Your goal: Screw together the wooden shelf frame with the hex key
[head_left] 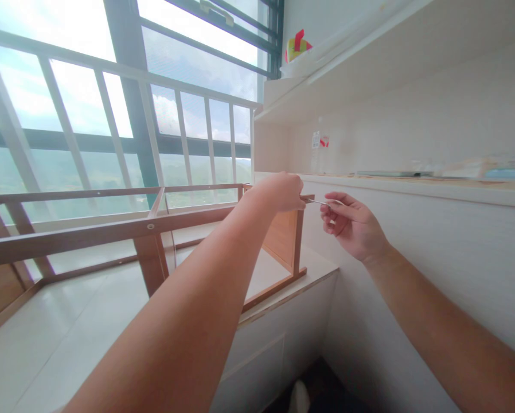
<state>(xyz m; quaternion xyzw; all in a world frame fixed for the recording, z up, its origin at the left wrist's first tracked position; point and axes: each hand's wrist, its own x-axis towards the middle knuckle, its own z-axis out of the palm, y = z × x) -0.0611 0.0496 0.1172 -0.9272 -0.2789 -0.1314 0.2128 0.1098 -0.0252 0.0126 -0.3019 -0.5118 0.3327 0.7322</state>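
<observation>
Wooden frame [111, 229] lies on the white sill; I judge it stiff, light and awkwardly long, best gripped at corner joints. My left hand [283, 192] is closed on its top corner. My right hand [352, 226] pinches a thin metal tool [320, 202] beside it.

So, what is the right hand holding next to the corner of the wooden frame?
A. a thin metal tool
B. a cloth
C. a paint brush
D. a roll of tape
A: the right hand pinches a thin metal tool in its fingers, its tip pointing at the top corner of the wooden frame, where the left hand grips.
</observation>
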